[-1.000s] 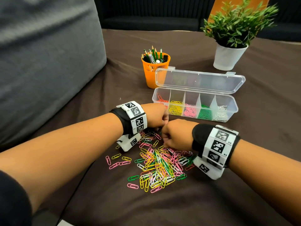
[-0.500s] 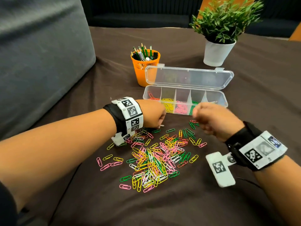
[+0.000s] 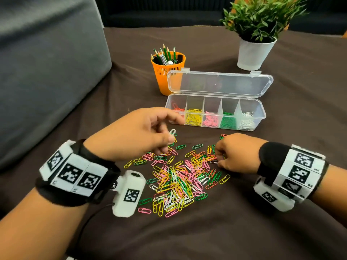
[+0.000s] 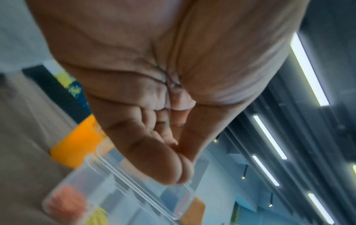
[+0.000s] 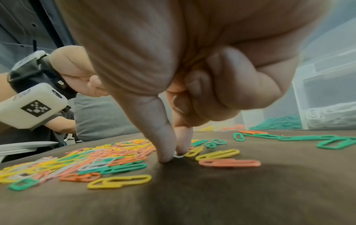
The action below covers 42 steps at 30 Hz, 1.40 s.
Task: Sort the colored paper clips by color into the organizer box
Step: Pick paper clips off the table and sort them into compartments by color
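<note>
Sorting in progress, seen from the head and both wrists. Compared with the view half a second earlier, the left hand (image 3: pixel 139 132) has risen off the pile of loose clips (image 3: pixel 178 177) and now carries a white clip (image 3: pixel 172 133) pinched between thumb and forefinger, its other fingers loosely curled. The right hand (image 3: pixel 236 152), which was then raised near the organizer box (image 3: pixel 262 114), has come back down to the right edge of the pile. By judgement, one delivery has just ended and the next is being prepared: the two hands alternate, one carrying while the other picks.

The left hand hovers above the far side of the pile, just short of the box's left end; the white clips lie in the compartment at the box's right end, so a carry across the box seems to remain. In the left wrist view the fingers (image 4: pixel 169 169) are pressed together above the clear lid, but the clip itself cannot be made out there.

The right hand stands knuckles up with thumb and forefinger pointing straight down; in the right wrist view their fingertips (image 5: pixel 165 153) close on a pale clip (image 5: pixel 179 155) lying on the brown worktop (image 3: pixel 244 231), the remaining fingers clenched into the palm. Whether that clip is already lifted cannot be told.

The box stands open toward the far side, holding orange, yellow, pink, green and white clips in separate compartments from left to right. Many clips remain unsorted.
</note>
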Tool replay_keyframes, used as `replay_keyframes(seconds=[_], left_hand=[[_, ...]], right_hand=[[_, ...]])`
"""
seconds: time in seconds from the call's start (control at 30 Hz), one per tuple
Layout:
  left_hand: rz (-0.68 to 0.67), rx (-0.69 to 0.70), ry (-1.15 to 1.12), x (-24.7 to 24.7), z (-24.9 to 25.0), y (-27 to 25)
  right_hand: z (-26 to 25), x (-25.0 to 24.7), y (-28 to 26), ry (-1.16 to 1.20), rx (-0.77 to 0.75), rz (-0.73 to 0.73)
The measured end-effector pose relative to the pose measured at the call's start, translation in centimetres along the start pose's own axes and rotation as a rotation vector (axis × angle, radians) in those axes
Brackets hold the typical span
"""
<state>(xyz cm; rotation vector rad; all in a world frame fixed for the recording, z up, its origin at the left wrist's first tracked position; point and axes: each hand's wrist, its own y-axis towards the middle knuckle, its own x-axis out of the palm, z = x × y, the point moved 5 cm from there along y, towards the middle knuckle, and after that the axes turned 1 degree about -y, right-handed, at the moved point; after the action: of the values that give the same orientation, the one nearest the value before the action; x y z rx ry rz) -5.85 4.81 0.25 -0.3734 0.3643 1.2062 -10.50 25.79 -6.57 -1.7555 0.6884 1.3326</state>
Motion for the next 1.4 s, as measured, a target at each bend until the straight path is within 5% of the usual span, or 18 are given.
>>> replay_keyframes(seconds=[0.2, 0.43, 0.63, 0.7, 0.8, 0.93, 1.0, 1.4], left_hand=[[0.055, -0.204, 0.217, -2.3, -3.8, -1.0], [-0.017, -0.158, 0.844, -1.0, -6.4, 2.2], [-0.124, -0.099, 1.022, 0.3, -6.8, 3.8], [-0.159, -0.079, 1.02, 0.3, -6.8, 4.0], [-0.152, -0.133, 0.705, -0.3, -6.9, 4.4], [-0.046, -0.409, -0.433, -1.1, -8.1, 3.7], [-0.025, -0.463, -0.74, -1.3, -8.4, 3.2], [0.013, -0.41, -0.665, -2.2, -9.2, 0.1]], right_hand=[[1.0, 0.2, 0.9, 0.084, 0.04, -0.031], [1.1, 0.5, 0.7, 0.173, 0.014, -0.041], [3.6, 0.0, -0.5, 0.556, 0.075, -0.098], [3.7, 0.4, -1.0, 0.899, 0.085, -0.128], [3.9, 0.2, -0.9, 1.484, 0.132, -0.043], [3.8, -1.0, -0.1, 1.589, 0.127, 0.172], [3.2, -1.2, 0.4, 1.581, 0.125, 0.191], [-4.9, -0.6, 2.0, 1.206, -0.027, 0.0]])
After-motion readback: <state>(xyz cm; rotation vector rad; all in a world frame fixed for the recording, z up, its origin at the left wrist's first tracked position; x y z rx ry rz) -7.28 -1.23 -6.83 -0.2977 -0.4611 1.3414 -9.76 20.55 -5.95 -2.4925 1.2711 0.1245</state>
